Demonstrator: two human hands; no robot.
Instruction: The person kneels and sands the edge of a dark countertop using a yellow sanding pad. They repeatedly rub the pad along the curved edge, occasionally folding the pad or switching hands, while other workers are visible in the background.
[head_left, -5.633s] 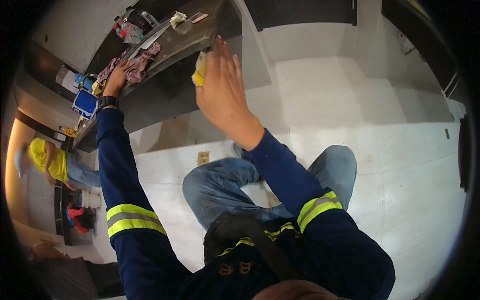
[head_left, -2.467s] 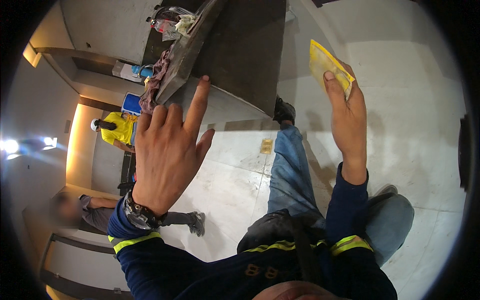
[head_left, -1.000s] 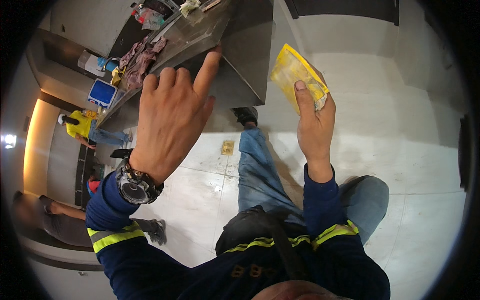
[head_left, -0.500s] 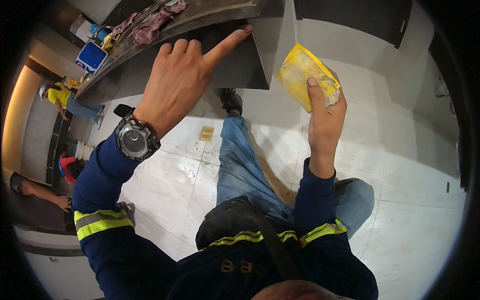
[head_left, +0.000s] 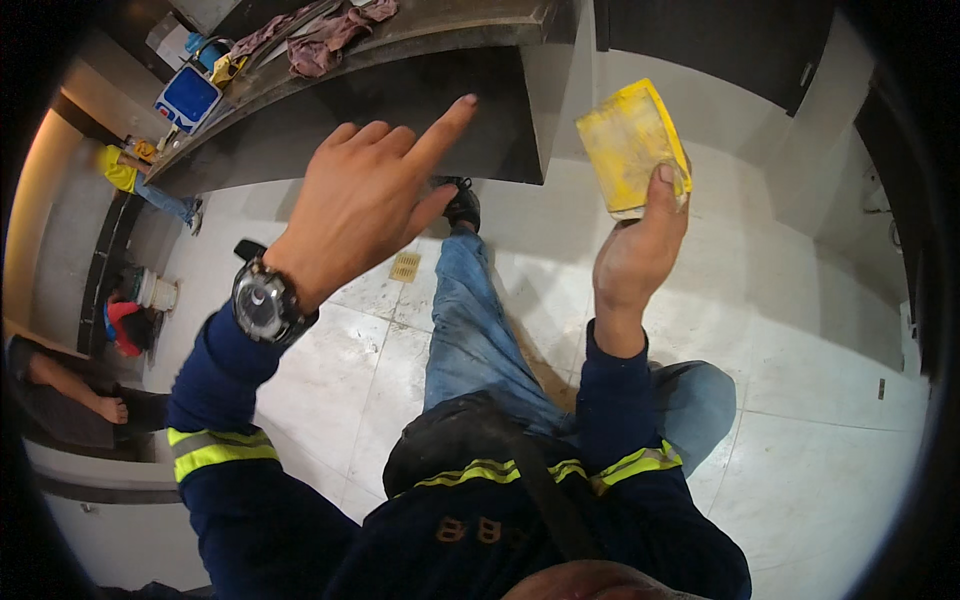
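Observation:
My right hand (head_left: 637, 250) grips a flat yellow plastic piece (head_left: 628, 140) by its lower edge, thumb across its near face. Whitish-grey smears cover this piece, and one side has a brighter yellow, curved rim; I cannot tell its exact kind. My left hand (head_left: 365, 195) is empty, with the index finger stretched out, the thumb apart and the other fingers loosely bent. It hovers in front of the dark front panel (head_left: 440, 90) of a counter; whether the fingertip touches the panel cannot be told. A black watch (head_left: 265, 302) is on my left wrist.
Pinkish rags (head_left: 330, 45) and a blue-and-white container (head_left: 187, 100) sit on the countertop (head_left: 440, 28). Below is pale tiled floor (head_left: 330, 370) with a brass drain cover (head_left: 404, 266). Two people, one in yellow (head_left: 125, 170) and one in red (head_left: 127, 325), are at the left, near a white bucket (head_left: 158, 290).
My left hand has shifted slightly left and down, its thumb now apart from the index finger. My right hand has turned the yellow piece, so more of its smeared face shows.

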